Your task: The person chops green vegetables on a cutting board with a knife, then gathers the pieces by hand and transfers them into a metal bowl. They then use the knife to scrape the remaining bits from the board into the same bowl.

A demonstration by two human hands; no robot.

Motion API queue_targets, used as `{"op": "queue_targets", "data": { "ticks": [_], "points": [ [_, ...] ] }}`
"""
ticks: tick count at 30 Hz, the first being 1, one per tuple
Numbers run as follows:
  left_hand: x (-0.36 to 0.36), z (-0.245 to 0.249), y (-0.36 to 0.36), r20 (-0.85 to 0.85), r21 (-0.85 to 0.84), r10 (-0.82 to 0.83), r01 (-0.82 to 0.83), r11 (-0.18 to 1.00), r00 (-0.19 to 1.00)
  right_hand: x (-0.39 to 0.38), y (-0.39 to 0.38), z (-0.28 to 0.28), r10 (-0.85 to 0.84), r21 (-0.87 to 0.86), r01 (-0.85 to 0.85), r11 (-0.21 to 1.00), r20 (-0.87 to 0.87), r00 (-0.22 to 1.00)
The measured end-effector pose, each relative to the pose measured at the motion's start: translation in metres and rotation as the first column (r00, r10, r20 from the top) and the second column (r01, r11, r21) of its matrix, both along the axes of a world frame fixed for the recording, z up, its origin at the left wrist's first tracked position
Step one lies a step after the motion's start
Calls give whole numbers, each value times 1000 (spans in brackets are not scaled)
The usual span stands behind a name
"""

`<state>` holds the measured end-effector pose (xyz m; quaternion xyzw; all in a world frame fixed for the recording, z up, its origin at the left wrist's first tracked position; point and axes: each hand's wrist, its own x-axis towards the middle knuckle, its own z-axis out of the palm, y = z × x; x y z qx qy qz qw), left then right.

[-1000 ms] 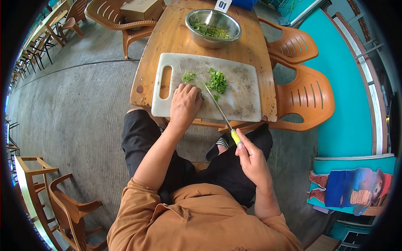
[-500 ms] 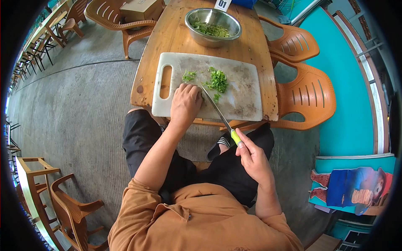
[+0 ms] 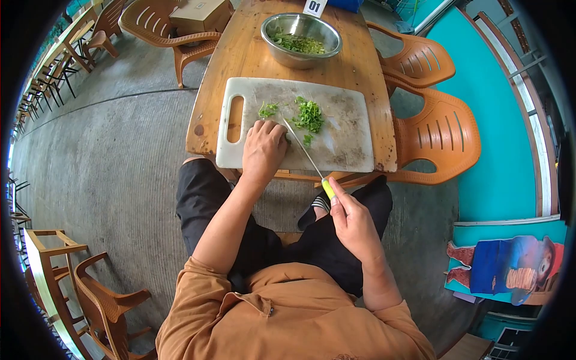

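Note:
My right hand (image 3: pixel 355 225) grips a knife (image 3: pixel 309 155) by its yellow-green handle. The blade slants up and left over the white cutting board (image 3: pixel 342 99), its tip beside my left fingers. My left hand (image 3: pixel 264 147) rests on the board, fingers curled down and closed. A trace of dark green shows at their side, but what lies beneath is mostly hidden. Right of the blade sits a pile of chopped leafy greens (image 3: pixel 309 115). A smaller tuft of greens (image 3: pixel 267 110) lies just beyond my left fingertips.
A steel bowl (image 3: pixel 302 59) with chopped greens inside stands behind the board on the wooden table (image 3: pixel 207 114). A number card (image 3: pixel 314 6) is past it. Orange chairs (image 3: pixel 441 135) line the right side; another chair (image 3: pixel 162 27) and a cardboard box (image 3: pixel 201 13) are at the left.
My right hand has moved slightly up and left with the knife. My left hand stays in place on the board. The whole view has shifted a little.

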<state>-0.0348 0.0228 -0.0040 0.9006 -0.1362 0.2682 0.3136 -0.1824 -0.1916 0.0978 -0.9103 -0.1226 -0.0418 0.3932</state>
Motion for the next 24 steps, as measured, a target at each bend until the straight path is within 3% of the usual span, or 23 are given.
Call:
{"op": "queue_targets", "data": {
  "ticks": [1,3,7,12,24],
  "points": [
    [-1,1,0,0,-2,0,0,1000,1000,-1,-2,4,0,-2,0,1000,0,1000],
    [-3,4,2,-33,-7,-30,30,1000,999,-3,-6,18,-79,13,84,996,-220,972],
    [-3,4,3,-36,-9,-50,50,999,998,-3,-16,29,-78,93,119,989,-360,930],
    [-3,2,3,65,-56,-74,78,995,995,-7,-21,22,-49,170,127,977,-401,915],
    [-8,5,4,26,-15,-63,64,998,998,-6,-23,19,-23,156,89,984,-382,924]
  ]
}}
